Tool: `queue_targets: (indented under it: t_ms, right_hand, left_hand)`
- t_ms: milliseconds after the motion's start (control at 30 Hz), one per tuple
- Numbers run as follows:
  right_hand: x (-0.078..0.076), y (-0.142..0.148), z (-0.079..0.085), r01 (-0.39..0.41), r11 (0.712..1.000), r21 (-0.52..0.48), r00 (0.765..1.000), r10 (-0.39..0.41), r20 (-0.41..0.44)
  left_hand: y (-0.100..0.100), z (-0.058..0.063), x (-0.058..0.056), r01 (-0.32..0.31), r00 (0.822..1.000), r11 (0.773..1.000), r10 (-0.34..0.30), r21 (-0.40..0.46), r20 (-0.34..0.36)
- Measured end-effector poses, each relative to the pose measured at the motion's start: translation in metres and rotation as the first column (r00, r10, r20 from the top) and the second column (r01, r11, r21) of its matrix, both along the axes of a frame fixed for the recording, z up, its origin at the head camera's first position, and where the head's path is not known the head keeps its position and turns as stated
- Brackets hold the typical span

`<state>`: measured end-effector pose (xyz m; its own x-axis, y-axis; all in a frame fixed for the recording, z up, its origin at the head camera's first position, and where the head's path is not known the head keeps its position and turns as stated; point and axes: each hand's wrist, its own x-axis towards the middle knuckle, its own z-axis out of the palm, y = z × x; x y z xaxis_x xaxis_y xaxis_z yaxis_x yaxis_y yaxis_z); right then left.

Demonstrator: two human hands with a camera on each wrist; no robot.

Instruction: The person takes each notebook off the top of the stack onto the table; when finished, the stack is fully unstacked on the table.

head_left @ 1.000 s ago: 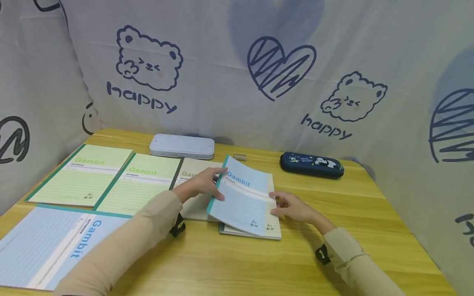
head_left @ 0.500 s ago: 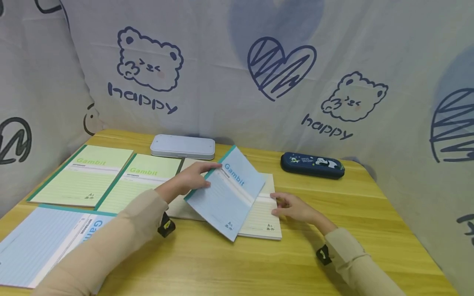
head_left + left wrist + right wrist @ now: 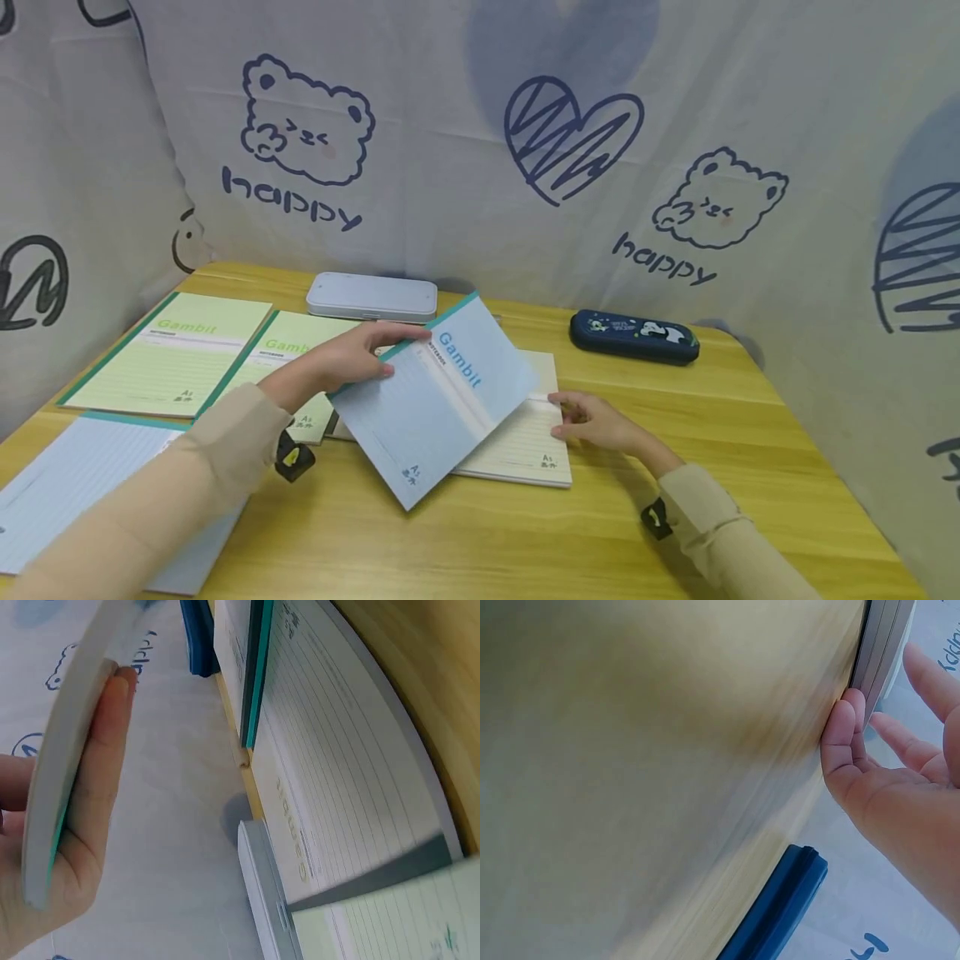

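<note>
a blue notebook (image 3: 442,400) is pinched along its spine by the left hand (image 3: 337,358), thumb on one face and fingers on the other. it sits tilted just right of that hand, overlapping a pile of cream notebooks (image 3: 517,450). held by one edge only, it could sag or twist, its free weight working it out of the grip. a low corner might also catch the pile and drag the top cover askew. the right hand (image 3: 596,423) could prevent that: its bent fingertips touch the pile's edge, though whether they pinch it cannot be told.

the cover looks like smooth, thin card, flat and rectangular, bound with a teal strip (image 3: 456,308). the pile beside the right fingers shows layered page edges. left of the left hand lie pale green notebooks (image 3: 161,367), printed with fine lines, and another blue notebook (image 3: 67,483) partly under the sleeve. beyond that hand is a hard, round-cornered white case (image 3: 371,296); beyond the right, a dark, rounded pencil case (image 3: 600,336). under everything runs a yellowish wood-grain table (image 3: 600,533), backed by creased, pale cloth (image 3: 450,108).
</note>
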<state>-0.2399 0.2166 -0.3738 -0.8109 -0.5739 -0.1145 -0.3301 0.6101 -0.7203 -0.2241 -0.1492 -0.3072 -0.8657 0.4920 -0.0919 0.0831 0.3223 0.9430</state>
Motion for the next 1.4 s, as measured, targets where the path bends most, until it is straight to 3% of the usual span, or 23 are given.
queue_targets:
  t_ms: [267,467,600,733,1000,1200,1400]
  right_hand:
    - [0.001,0.0,0.0,0.001,1.0,0.002,1.0,-0.001,-0.008]
    - [0.0,0.0,-0.001,-0.004,1.0,-0.008,1.0,0.004,0.001]
    - [0.001,-0.001,0.0,-0.002,1.0,-0.014,1.0,0.002,0.004]
    - [0.002,-0.002,0.002,0.006,1.0,-0.023,1.0,-0.006,0.009]
    - [0.005,-0.005,0.004,0.01,1.0,-0.017,1.0,-0.01,0.004]
    - [0.005,-0.005,0.005,0.015,1.0,-0.02,1.0,-0.015,0.009]
    - [0.005,-0.004,0.005,0.012,1.0,-0.017,1.0,-0.012,0.008]
  left_hand:
    - [-0.014,-0.008,0.011,0.147,0.989,0.988,-0.148,0.046,0.01]
    - [-0.018,-0.021,0.019,0.28,0.959,0.956,-0.283,0.083,0.017]
    - [-0.021,-0.025,0.022,0.326,0.942,0.94,-0.332,0.106,0.045]
    - [-0.023,-0.028,0.025,0.365,0.93,0.928,-0.366,0.077,0.013]
    - [-0.027,-0.038,0.03,0.395,0.917,0.917,-0.397,0.058,0.032]
    - [-0.03,-0.043,0.033,0.373,0.927,0.926,-0.374,-0.055,-0.01]
    - [-0.034,-0.046,0.032,0.356,0.928,0.922,-0.368,-0.153,-0.058]
